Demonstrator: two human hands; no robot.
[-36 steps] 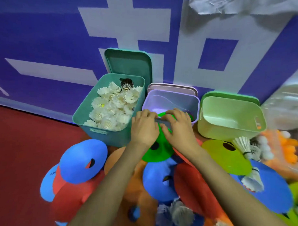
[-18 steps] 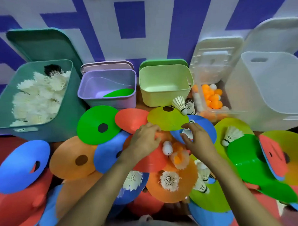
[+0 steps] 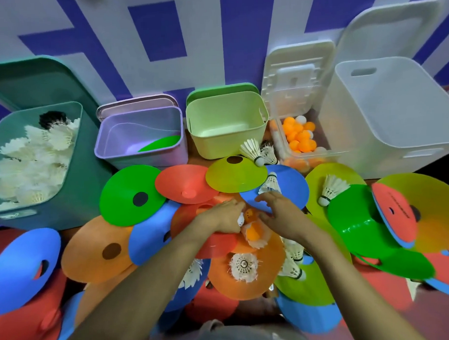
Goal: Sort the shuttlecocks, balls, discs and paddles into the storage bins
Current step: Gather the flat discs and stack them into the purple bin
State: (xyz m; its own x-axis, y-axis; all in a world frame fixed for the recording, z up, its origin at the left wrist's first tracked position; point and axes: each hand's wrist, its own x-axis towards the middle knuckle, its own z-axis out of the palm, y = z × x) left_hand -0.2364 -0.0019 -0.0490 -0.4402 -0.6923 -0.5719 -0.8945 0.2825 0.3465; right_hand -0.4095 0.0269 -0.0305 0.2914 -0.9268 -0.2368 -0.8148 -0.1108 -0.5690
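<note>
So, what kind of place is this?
Probably a sports hall's storage corner: shuttlecocks fill a teal bin, orange balls sit in a clear box, and discs lie piled in front.

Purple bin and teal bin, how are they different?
The teal bin is bigger than the purple bin. The teal bin is piled with white shuttlecocks; the purple bin shows only one green disc. Both are open, with lids propped behind.

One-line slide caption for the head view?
Left hand at a white ball, right hand beside an orange ball, amid discs and shuttlecocks before the bins.
</note>
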